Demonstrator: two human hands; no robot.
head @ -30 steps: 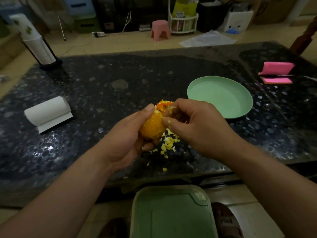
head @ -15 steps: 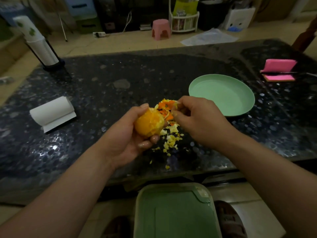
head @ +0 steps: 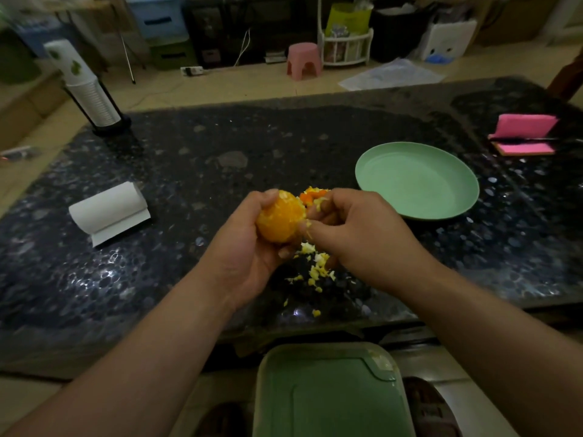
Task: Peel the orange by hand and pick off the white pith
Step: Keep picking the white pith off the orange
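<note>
My left hand (head: 249,250) grips a mostly peeled orange (head: 279,220) above the dark stone table, thumb on its top and fingers curled under it. My right hand (head: 356,238) is against the orange's right side, thumb and fingertips pinched together at its surface with pale pith bits stuck to them. What they pinch is too small to make out. A heap of orange peel pieces (head: 312,194) lies just behind the hands. Yellow-white pith scraps (head: 317,268) are scattered on the table below the hands.
A green plate (head: 416,179) sits to the right. A white paper roll (head: 108,211) lies at the left, a cup stack on a black stand (head: 90,93) far left, a pink notepad (head: 522,134) far right. A green bin lid (head: 328,392) is below the table's near edge.
The orange has been turned in my left hand, its peeled flesh now facing up. My right hand drew away toward the peel heap, then came back against the orange's side.
</note>
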